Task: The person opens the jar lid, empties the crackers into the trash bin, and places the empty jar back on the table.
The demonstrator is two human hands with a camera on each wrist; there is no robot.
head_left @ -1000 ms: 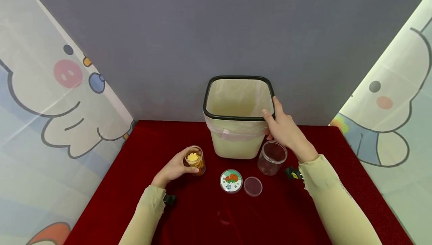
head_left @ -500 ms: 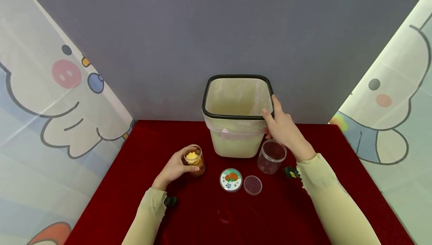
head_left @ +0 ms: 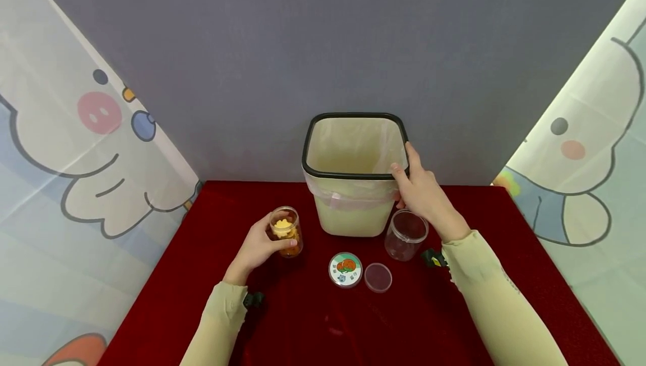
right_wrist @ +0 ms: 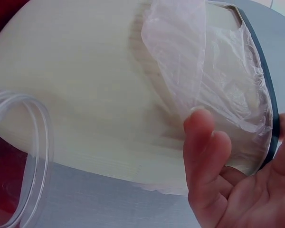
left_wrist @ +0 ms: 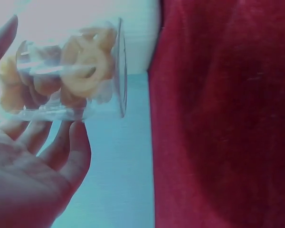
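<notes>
My left hand (head_left: 254, 249) grips a small clear open jar (head_left: 290, 247) from its left side, thumb across the front. Yellow and orange pieces fill much of it; one shows a ring shape in the left wrist view. That view shows the jar's base (left_wrist: 123, 69) apart from the red cloth. At the back, my right hand (head_left: 424, 193) grips the right front corner of a cream bin (head_left: 350, 217). Its thumb lies over the black rim (head_left: 348, 175), with other fingers outside against the plastic liner (right_wrist: 178, 52).
A larger clear jar (head_left: 406, 237) stands uncovered at the bin's right front, below my right hand. In front lie a round lid with an orange and green picture (head_left: 345, 269) and a clear round lid (head_left: 378, 277) on the red cloth (head_left: 303, 327). A grey wall (head_left: 252, 74) rises behind.
My left hand has raised the small jar and shifted it slightly left and back. My right hand keeps its grip on the bin's rim, and the bin stays in place.
</notes>
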